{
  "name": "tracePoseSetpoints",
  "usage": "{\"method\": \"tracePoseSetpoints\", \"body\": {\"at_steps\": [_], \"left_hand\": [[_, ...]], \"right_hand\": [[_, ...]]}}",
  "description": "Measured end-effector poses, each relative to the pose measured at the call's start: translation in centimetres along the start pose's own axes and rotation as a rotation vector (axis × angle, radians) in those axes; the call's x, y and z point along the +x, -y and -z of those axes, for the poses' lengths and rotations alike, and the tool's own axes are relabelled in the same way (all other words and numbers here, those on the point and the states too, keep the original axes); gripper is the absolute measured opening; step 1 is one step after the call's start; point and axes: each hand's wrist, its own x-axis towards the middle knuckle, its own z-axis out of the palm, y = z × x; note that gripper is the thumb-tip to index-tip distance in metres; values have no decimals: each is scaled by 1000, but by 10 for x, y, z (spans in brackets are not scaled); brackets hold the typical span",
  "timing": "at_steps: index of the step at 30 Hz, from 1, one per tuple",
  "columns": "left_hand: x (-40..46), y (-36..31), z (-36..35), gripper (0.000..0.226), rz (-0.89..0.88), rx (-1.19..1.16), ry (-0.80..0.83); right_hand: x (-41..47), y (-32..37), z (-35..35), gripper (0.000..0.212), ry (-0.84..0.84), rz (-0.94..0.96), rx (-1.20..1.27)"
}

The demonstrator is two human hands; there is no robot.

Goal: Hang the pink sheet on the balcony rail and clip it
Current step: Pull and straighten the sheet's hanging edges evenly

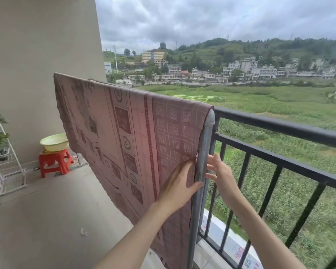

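The pink patterned sheet (124, 133) hangs draped over a raised grey metal bar that runs from the wall to a grey post (204, 152) beside the black balcony rail (279, 127). My left hand (177, 183) lies flat on the sheet's near edge, fingers spread, fingertips against the post. My right hand (219, 171) is on the other side of the post, fingers apart, touching the post and holding nothing. No clip is visible.
A red plastic stool (53, 162) with a pale green basin (53, 141) stands by the wall at the left. A white wire plant rack (4, 156) with potted plants is at the far left. Beyond the railing bars lie fields and buildings.
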Motion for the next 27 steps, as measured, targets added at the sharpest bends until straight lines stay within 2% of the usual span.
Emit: {"method": "tracePoseSetpoints", "body": {"at_steps": [3, 6, 9, 16, 19, 27], "left_hand": [[3, 3, -14, 43, 70, -124, -76], [8, 6, -18, 14, 111, -264, -149], [9, 15, -15, 4, 128, -296, -240], [-1, 29, -29, 17, 156, -375, -206], [-1, 32, -33, 13, 191, -353, -234], [-12, 23, -37, 22, 107, -284, -253]], "right_hand": [[6, -10, 3, 36, 61, -86, -29], [4, -19, -1, 30, 128, -126, -39], [-2, -29, -4, 29, 123, -141, -41], [-3, -54, 0, 19, 114, -151, -25], [-1, -56, 0, 15, 51, -131, -40], [-5, -59, -7, 13, -29, -53, -190]]}}
